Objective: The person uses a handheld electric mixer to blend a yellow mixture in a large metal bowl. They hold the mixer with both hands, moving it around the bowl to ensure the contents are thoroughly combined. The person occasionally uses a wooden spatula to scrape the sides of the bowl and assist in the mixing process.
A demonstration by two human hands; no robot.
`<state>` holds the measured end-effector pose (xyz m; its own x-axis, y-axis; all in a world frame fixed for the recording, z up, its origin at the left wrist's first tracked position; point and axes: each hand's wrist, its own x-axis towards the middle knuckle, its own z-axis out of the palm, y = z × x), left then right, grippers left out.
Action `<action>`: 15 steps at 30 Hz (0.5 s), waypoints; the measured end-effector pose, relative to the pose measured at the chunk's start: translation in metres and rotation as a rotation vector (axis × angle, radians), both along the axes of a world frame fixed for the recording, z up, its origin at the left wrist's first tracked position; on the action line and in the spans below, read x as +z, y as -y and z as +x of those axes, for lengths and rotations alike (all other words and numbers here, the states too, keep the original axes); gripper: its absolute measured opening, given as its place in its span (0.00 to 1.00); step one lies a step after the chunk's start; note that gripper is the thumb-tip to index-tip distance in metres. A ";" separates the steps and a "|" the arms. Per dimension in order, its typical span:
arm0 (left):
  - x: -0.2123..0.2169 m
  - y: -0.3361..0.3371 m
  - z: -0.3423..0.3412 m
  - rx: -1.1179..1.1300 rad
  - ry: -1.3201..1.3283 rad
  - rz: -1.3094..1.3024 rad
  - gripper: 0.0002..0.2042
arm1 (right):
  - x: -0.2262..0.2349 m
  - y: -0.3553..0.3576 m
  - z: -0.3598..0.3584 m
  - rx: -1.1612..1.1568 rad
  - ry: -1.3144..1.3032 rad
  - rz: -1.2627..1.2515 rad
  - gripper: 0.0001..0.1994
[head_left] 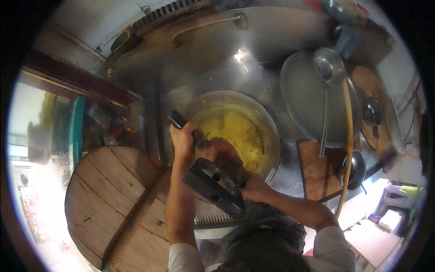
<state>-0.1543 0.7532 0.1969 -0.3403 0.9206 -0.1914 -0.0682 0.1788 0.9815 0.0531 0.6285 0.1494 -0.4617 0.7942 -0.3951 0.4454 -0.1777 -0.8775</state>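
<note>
Clearly, the left hand (183,139) is closed around a black handle (177,119) above the left side of a wide metal pan (271,137), where a yellow mass (240,129) lies. The right hand (230,156) is over the pan's near side (a dark, holed piece (228,200) partly hides it; its grip I cannot tell).
</note>
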 end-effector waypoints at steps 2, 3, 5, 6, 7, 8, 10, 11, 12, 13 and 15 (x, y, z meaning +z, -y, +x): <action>-0.001 -0.004 0.003 -0.027 0.059 -0.017 0.03 | 0.009 -0.003 0.005 0.057 0.052 -0.003 0.24; -0.003 -0.007 0.003 -0.031 0.110 -0.028 0.03 | 0.015 -0.001 0.007 0.032 0.067 -0.016 0.24; -0.009 -0.011 0.004 -0.053 0.154 -0.073 0.04 | 0.024 0.004 0.009 -0.019 0.097 -0.043 0.23; -0.013 -0.013 0.006 -0.071 0.151 -0.103 0.04 | 0.025 0.008 0.011 -0.029 0.076 -0.065 0.21; -0.018 -0.014 0.007 -0.089 0.148 -0.137 0.05 | 0.025 0.015 0.012 -0.039 0.055 -0.091 0.20; -0.026 -0.017 0.004 -0.125 0.175 -0.182 0.05 | 0.030 0.021 0.013 -0.041 0.042 -0.147 0.18; -0.022 -0.017 0.008 -0.194 0.229 -0.275 0.06 | 0.048 0.023 0.018 -0.037 0.027 -0.282 0.13; -0.021 -0.010 0.010 -0.180 0.211 -0.327 0.06 | 0.056 0.025 0.021 -0.029 0.022 -0.365 0.12; -0.013 -0.008 0.018 -0.185 0.160 -0.347 0.06 | 0.056 0.029 0.023 -0.065 -0.030 -0.387 0.10; -0.008 -0.006 0.024 -0.189 0.109 -0.366 0.06 | 0.054 0.033 0.025 -0.099 -0.083 -0.408 0.09; -0.014 0.000 0.018 -0.244 -0.104 -0.238 0.05 | 0.058 0.038 0.027 -0.113 -0.164 -0.475 0.09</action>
